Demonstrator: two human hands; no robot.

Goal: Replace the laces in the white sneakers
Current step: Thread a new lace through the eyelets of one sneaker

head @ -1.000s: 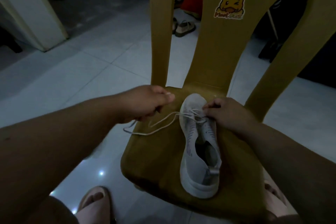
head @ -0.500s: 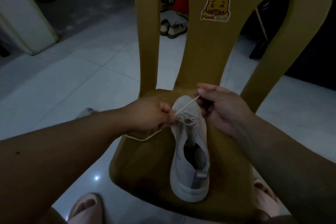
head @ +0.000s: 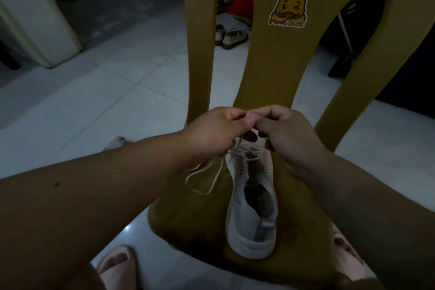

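We'd brought left hand & right hand together over toe of white knit sneaker, both pinching thin cream lace; prob. crossing ends, lacing just started.

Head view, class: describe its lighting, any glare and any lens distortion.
Head view: dim overall, the yellow chair and both forearms underexposed; head view: one small glare spot on the floor tiles left of the seat; head view: wide-angle stretch swells the forearms toward the edges; head view: left hand and right hand, pinching the lace above the white sneaker, look slightly soft.
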